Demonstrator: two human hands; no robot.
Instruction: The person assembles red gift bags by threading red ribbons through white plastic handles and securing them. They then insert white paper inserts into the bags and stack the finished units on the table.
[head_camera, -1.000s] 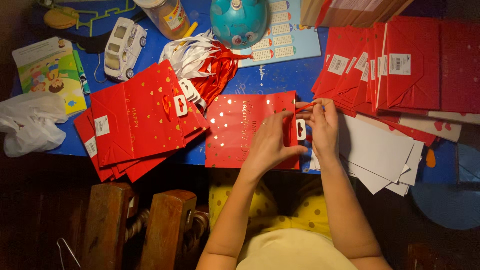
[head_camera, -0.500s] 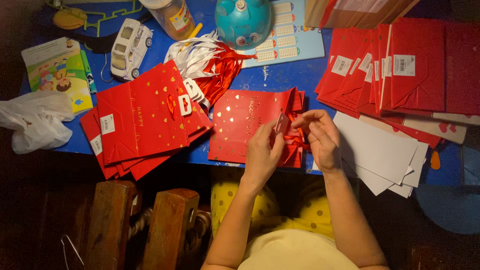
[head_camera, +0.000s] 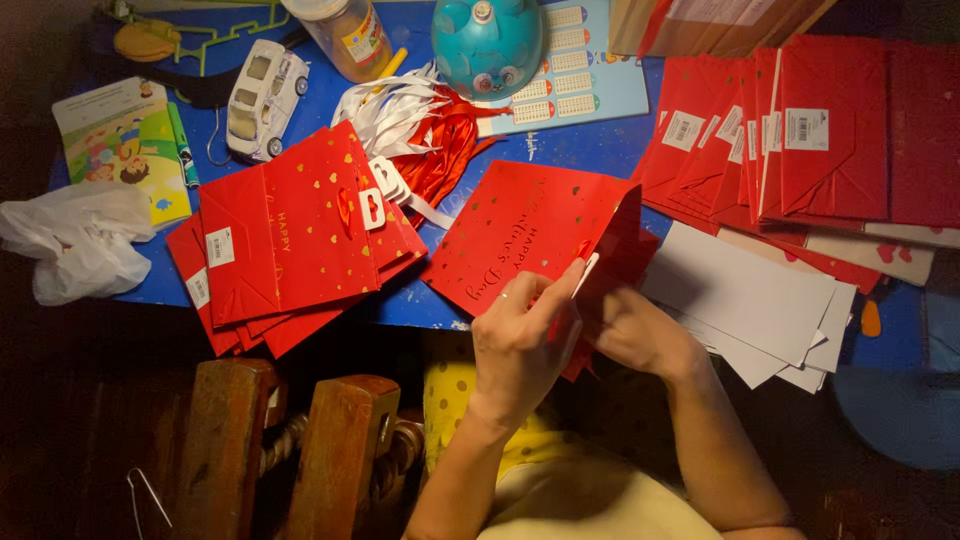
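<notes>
A red paper gift bag (head_camera: 520, 235) with gold hearts lies tilted at the near edge of the blue table (head_camera: 570, 150). My left hand (head_camera: 520, 340) grips its open top edge from the near side. My right hand (head_camera: 635, 330) is partly hidden behind the raised red flap and holds the bag's mouth too. To the left lies a fanned stack of finished red bags (head_camera: 290, 240) with ribbon handles. Flat red bags (head_camera: 790, 140) are piled at the right, with white card sheets (head_camera: 750, 300) below them. A bunch of white and red ribbons (head_camera: 420, 135) lies behind the held bag.
On the table's far side stand a teal dome-shaped toy (head_camera: 488, 42), a jar (head_camera: 345, 35), a white toy car (head_camera: 262, 100) and a chart sheet (head_camera: 575, 75). A children's booklet (head_camera: 125, 145) and a crumpled white plastic bag (head_camera: 80, 240) are at left. Wooden chair posts (head_camera: 280, 450) stand below.
The bag has been turned and its mouth lifted toward me. Both hands moved down to the near edge and now hold the opened top.
</notes>
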